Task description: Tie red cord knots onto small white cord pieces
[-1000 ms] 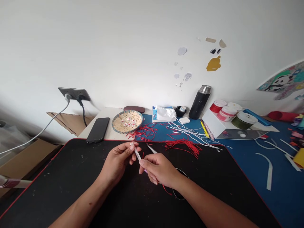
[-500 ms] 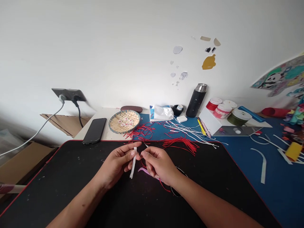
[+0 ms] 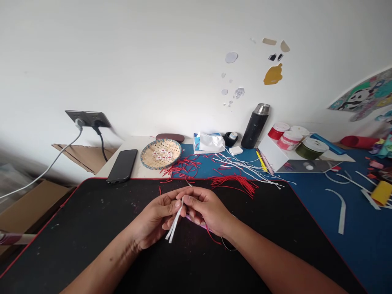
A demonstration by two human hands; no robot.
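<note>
My left hand (image 3: pixel 159 211) pinches a folded white cord (image 3: pixel 175 227) between thumb and fingers, its two flat ends hanging down and slightly apart. My right hand (image 3: pixel 206 208) meets it at the top of the cord, thumb and fingertips closed there. Below the right palm part of a purple tool (image 3: pixel 200 221) shows, its shape mostly covered. A red cord (image 3: pixel 212 236) trails out under the same hand. Past the fingertips a small pointed metal tip (image 3: pixel 190 185) sticks out; what it belongs to is hidden. A thin loop (image 3: pixel 228 246) lies by the right wrist.
Beyond the black mat (image 3: pixel 107 245) are red cords (image 3: pixel 237 183), white cords (image 3: pixel 245 165), a woven basket (image 3: pixel 147 159), a phone (image 3: pixel 122 165) and a tissue box (image 3: pixel 197 147). A black flask (image 3: pixel 254 128) and lidded tubs (image 3: pixel 288 141) stand at the back right.
My right hand has moved left to meet the left hand at the cord's top. The cord's lower ends have spread apart. The purple tool is now more covered.
</note>
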